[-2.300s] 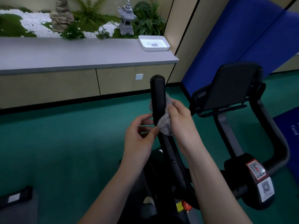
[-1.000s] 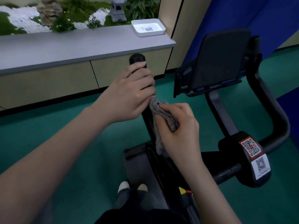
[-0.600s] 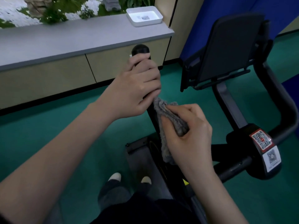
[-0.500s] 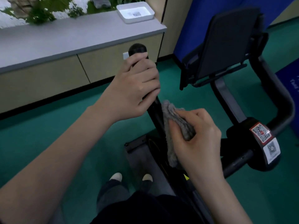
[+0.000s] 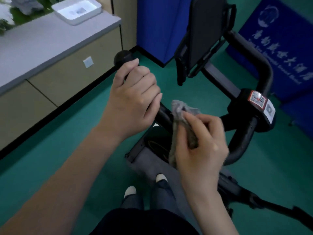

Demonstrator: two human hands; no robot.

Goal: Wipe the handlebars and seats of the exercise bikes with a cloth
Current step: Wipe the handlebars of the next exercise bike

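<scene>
A person stands over an exercise bike (image 5: 250,126) on a green floor, the head camera looking down at both hands, apparently midway through wiping its near handlebar (image 5: 122,57). The left hand (image 5: 133,99) has its grip closed round the bar just below the rounded end. The right hand (image 5: 201,145), blurred, pinches a bunched grey cloth (image 5: 182,114) in a narrow grip just beside the bar and below the left hand; whether the cloth presses on the bar cannot be told. The handlebar's long axis runs on a slant, its rounded end pointing up and away toward the grey surface (image 5: 42,41), its lower end dropping toward the frame near the person's feet. The next move likely calls for wrapping the cloth round the bar and drawing it along, with the left hand shifting to uncover the stretch it holds.
</scene>
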